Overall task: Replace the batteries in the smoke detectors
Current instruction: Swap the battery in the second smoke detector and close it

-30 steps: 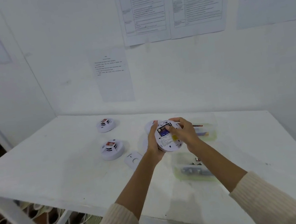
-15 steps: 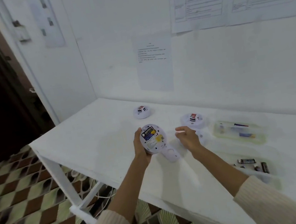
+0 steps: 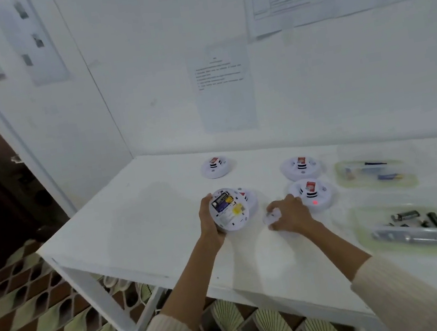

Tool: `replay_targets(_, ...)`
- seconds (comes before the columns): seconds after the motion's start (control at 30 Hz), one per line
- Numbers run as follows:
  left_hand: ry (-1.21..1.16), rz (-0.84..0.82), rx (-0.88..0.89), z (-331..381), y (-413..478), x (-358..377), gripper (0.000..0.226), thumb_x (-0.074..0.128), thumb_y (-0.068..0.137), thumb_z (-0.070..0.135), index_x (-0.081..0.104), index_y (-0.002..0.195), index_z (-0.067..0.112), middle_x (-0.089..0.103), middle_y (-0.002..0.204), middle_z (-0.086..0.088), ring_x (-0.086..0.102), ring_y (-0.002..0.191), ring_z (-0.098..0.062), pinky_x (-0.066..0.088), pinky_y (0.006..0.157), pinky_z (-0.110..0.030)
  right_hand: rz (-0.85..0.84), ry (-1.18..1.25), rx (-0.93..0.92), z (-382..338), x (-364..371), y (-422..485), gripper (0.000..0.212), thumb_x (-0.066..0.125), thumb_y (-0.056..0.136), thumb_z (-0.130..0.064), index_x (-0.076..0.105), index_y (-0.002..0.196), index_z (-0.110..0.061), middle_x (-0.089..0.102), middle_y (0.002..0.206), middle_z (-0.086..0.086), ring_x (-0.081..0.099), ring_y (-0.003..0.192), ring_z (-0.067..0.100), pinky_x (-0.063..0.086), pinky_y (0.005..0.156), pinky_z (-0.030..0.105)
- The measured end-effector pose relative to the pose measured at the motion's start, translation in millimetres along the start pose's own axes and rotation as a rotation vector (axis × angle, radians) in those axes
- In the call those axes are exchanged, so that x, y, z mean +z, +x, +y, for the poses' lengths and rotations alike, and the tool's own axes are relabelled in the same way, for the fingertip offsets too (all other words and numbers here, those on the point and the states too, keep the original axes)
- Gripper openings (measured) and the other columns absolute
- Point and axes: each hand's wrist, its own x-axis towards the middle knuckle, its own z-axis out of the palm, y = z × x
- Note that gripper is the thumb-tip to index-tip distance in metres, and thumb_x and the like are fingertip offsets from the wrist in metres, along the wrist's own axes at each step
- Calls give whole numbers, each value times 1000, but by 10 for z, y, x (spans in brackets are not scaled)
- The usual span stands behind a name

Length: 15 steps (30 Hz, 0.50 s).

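Head view: an upturned detector is held tilted just above the table by the left hand, fingers curled round its rim. Batts appear seated in the open bay. A small white cover, prob. the bay lid, is gripped on the tabletop by the right hand, just beside a lit-LED detector. Step judged: closing up after the batt. swap. Next, the lid must be lifted, aligned w/ the bay & pressed home.
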Motion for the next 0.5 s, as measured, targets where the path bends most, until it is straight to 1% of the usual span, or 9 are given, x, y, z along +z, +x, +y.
replay_targets(0.07, -17, -30, -39, 2, -32, 33, 47, 25, 98, 37, 62, 94, 9, 74, 78, -5, 67, 80, -22, 48, 81, -36, 29, 54, -18, 31, 33, -20, 55, 71, 75, -37, 54, 125, -24, 53, 120, 15, 47, 114, 29, 36, 92, 30)
replay_targets(0.17, -64, -52, -59, -20, -68, 62, 48, 24, 97, 38, 61, 99, 8, 73, 85, -6, 61, 91, -25, 46, 85, -37, 76, 163, -2, 68, 51, -77, 64, 76, 70, -35, 53, 127, -19, 54, 117, 16, 50, 111, 29, 38, 90, 30)
replay_targets(0.2, -79, -50, -54, -28, -60, 63, 49, 24, 97, 39, 62, 99, 8, 73, 87, -7, 62, 92, -26, 47, 85, -37, 99, 193, 4, 75, 57, -75, 65, 78, 69, -35, 54, 126, -18, 55, 116, 17, 50, 109, 30, 39, 89, 30)
replay_targets(0.23, -97, -52, -48, -44, -53, 70, 51, 24, 97, 39, 65, 96, 9, 73, 87, -7, 63, 90, -25, 48, 84, -36, 131, 226, 3, 68, 50, -76, 65, 79, 67, -33, 55, 125, -16, 56, 116, 17, 51, 108, 30, 39, 88, 31)
replay_targets(0.3, -133, -55, -40, -75, -47, 84, 59, 24, 97, 40, 74, 84, 12, 73, 86, -6, 68, 83, -23, 50, 80, -34, 229, 312, -20, 18, 3, -72, 63, 81, 64, -29, 59, 121, -13, 58, 116, 16, 51, 109, 29, 39, 89, 30)
replay_targets(0.33, -152, -60, -36, -80, -53, 100, 63, 23, 97, 40, 77, 77, 14, 74, 84, -6, 69, 80, -22, 51, 78, -34, 282, 363, -39, -32, -48, -84, 62, 80, 63, -30, 60, 119, -13, 59, 116, 15, 51, 110, 28, 37, 89, 28)
replay_targets(0.4, -171, -57, -30, -76, -68, 145, 65, 25, 97, 42, 78, 71, 15, 74, 81, -5, 68, 79, -23, 52, 77, -34, 360, 474, -96, -162, -175, -114, 63, 77, 60, -33, 61, 118, -14, 58, 117, 13, 49, 111, 25, 33, 87, 23)
replay_targets(0.47, -192, -49, -25, -46, -71, 209, 63, 28, 96, 47, 77, 73, 16, 73, 77, -5, 68, 76, -22, 55, 72, -33, 379, 535, -191, -306, -310, -144, 60, 80, 63, -26, 61, 119, -13, 56, 119, 12, 48, 113, 23, 29, 85, 17)
replay_targets(0.5, -214, -48, -19, -28, -71, 247, 60, 28, 95, 49, 76, 81, 15, 73, 78, -5, 68, 76, -22, 55, 71, -33, 381, 527, -247, -378, -369, -158, 57, 81, 66, -21, 61, 119, -13, 55, 119, 11, 47, 113, 22, 28, 84, 15)
